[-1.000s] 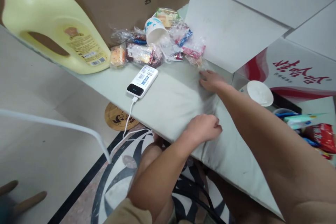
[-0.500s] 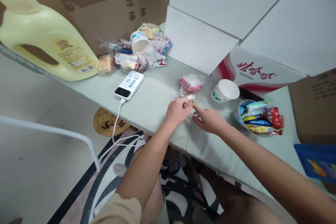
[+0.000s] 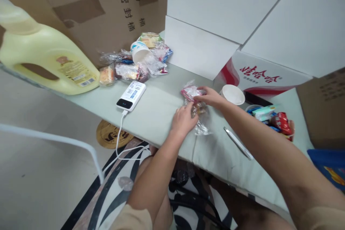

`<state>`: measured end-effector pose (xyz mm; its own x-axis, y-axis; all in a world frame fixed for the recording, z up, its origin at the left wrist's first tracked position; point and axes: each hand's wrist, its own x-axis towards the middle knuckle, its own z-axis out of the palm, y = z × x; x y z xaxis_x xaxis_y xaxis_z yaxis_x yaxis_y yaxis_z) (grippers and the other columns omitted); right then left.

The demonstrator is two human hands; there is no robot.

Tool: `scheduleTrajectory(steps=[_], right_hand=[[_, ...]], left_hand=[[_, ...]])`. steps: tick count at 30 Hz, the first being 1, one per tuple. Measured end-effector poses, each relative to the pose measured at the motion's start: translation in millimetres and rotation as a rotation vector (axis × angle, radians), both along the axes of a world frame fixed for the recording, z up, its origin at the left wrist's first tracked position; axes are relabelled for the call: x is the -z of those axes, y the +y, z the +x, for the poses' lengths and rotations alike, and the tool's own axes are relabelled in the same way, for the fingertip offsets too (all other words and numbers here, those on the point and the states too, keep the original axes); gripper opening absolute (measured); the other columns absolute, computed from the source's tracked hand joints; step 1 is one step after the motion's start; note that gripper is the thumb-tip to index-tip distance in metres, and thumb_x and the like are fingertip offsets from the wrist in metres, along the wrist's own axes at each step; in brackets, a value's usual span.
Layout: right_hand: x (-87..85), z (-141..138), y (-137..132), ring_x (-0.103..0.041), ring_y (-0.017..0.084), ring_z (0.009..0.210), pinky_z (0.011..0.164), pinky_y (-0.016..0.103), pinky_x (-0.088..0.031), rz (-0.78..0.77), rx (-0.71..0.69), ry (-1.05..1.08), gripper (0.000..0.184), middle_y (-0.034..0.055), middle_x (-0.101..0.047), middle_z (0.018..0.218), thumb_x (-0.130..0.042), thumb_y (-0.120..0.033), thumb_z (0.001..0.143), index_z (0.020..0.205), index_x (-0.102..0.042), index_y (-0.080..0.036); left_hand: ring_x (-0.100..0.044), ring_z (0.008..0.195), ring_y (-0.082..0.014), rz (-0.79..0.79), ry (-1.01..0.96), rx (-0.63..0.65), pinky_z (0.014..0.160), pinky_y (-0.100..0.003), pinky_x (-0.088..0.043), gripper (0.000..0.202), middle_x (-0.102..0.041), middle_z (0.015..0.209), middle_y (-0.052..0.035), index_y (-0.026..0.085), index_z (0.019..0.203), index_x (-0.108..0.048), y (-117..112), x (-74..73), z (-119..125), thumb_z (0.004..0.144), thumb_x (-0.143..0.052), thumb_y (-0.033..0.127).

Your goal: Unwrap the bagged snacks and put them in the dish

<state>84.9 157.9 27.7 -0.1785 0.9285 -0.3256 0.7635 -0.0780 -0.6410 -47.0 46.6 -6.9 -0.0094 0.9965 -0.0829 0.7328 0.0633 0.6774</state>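
My left hand (image 3: 184, 118) rests on the table with fingers curled at the edge of a crinkled clear plastic wrapper (image 3: 202, 127), which has something brownish inside. My right hand (image 3: 208, 97) reaches just beyond it, its thumb and fingers closed on a pink packet (image 3: 189, 91) in clear film. The two packages lie against each other, partly covered by my fingers. A slim white and silver tool (image 3: 238, 143) lies beside my right forearm; its kind is unclear.
A white paper cup (image 3: 233, 95) and a tub of snack packets (image 3: 280, 122) stand right. Left are a power bank (image 3: 131, 96) with a cable, a yellow jug (image 3: 48, 54) and piled wrapped snacks (image 3: 129, 70). White boxes (image 3: 202, 46) stand behind.
My right hand has moved from beside my left fingertips up to the pink packet. The clear wrapper shows more, and the slim tool has come into sight. The view has shifted slightly.
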Motion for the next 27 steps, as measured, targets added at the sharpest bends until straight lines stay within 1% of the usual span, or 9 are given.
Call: scheduleTrajectory(steps=[4,8,11,13,16,19,23,25,27], right_hand=[[-0.2,9.0,5.1,-0.066,0.022,0.085,0.075,0.034,-0.054,0.092,0.002,-0.085,0.069,0.0094,-0.072,0.104,-0.073,-0.043,0.072,0.135,-0.058,-0.017],[-6.9,17.7,1.0,-0.068,0.026,0.089,0.078,0.037,-0.052,0.236,-0.085,-0.34,0.06,0.0097,-0.074,0.102,-0.065,-0.049,0.08,0.133,-0.06,-0.021],[-14.7,14.7,-5.1,-0.069,0.031,0.093,0.077,0.038,-0.051,0.306,-0.139,-0.535,0.056,0.0118,-0.075,0.102,-0.057,-0.051,0.087,0.135,-0.06,-0.022],[-19.7,12.1,-8.0,-0.069,0.032,0.096,0.077,0.039,-0.05,0.353,-0.155,-0.574,0.054,0.0128,-0.075,0.105,-0.057,-0.05,0.087,0.134,-0.061,-0.022],[-25.0,13.0,-9.6,-0.069,0.031,0.096,0.079,0.038,-0.05,0.446,-0.124,-0.509,0.053,0.012,-0.075,0.105,-0.059,-0.048,0.085,0.13,-0.063,-0.021],[-27.1,15.1,-8.0,-0.068,0.028,0.092,0.08,0.037,-0.051,0.495,-0.012,-0.359,0.049,0.0096,-0.075,0.099,-0.061,-0.048,0.082,0.122,-0.067,-0.02],[-27.4,-2.4,5.8,-0.068,0.023,0.086,0.074,0.033,-0.053,0.317,0.123,-0.091,0.041,0.0099,-0.074,0.097,-0.062,-0.046,0.081,0.109,-0.069,-0.017],[-28.1,-20.0,18.9,-0.068,0.02,0.084,0.071,0.031,-0.054,0.204,0.156,0.059,0.046,0.0111,-0.073,0.106,-0.06,-0.045,0.083,0.121,-0.065,-0.018],[-28.2,-35.7,32.5,-0.069,0.019,0.09,0.074,0.03,-0.056,0.14,0.147,0.136,0.059,0.012,-0.068,0.125,-0.06,-0.045,0.085,0.14,-0.051,-0.024]], left_hand=[[-0.063,0.116,-0.0286,-0.026,-0.051,-0.006,0.099,-0.037,-0.047,0.053,-0.068,0.123,-0.0138,0.02,0.139,-0.049,-1.6,-4.0,-8.8,0.088,-0.057,0.029],[-0.062,0.116,-0.0297,-0.044,-0.004,0.028,0.1,-0.039,-0.047,0.033,-0.069,0.119,-0.0136,0.019,0.119,-0.064,-2.2,-2.9,-12.5,0.089,-0.054,0.03],[-0.062,0.116,-0.0288,-0.057,0.016,0.06,0.101,-0.038,-0.047,0.029,-0.069,0.12,-0.0132,0.018,0.111,-0.067,-1.8,-1.8,-11.2,0.09,-0.052,0.03],[-0.063,0.115,-0.0284,-0.067,0.026,0.067,0.101,-0.038,-0.047,0.029,-0.07,0.12,-0.0133,0.017,0.11,-0.068,-1.7,-2.4,-9.8,0.09,-0.051,0.029],[-0.063,0.114,-0.0296,-0.076,0.034,0.064,0.1,-0.039,-0.048,0.03,-0.07,0.119,-0.0138,0.016,0.109,-0.069,-2.9,-3.4,-8.1,0.09,-0.05,0.03],[-0.063,0.114,-0.0303,-0.068,0.033,0.066,0.099,-0.039,-0.048,0.03,-0.07,0.117,-0.0139,0.016,0.109,-0.069,-4.9,-3.2,-7.2,0.09,-0.05,0.03],[-0.063,0.114,-0.031,-0.087,0.048,0.067,0.098,-0.039,-0.048,0.032,-0.07,0.114,-0.0149,0.016,0.11,-0.069,-4.9,-3.8,-6.7,0.09,-0.051,0.033],[-0.064,0.112,-0.0316,-0.105,0.056,0.068,0.096,-0.04,-0.049,0.032,-0.07,0.113,-0.0155,0.016,0.109,-0.069,-3.4,-4.7,-6.3,0.09,-0.05,0.034],[-0.064,0.111,-0.0316,-0.113,0.059,0.07,0.095,-0.04,-0.049,0.032,-0.071,0.111,-0.0155,0.016,0.107,-0.069,-1.5,-5.3,-6.0,0.09,-0.049,0.034]])
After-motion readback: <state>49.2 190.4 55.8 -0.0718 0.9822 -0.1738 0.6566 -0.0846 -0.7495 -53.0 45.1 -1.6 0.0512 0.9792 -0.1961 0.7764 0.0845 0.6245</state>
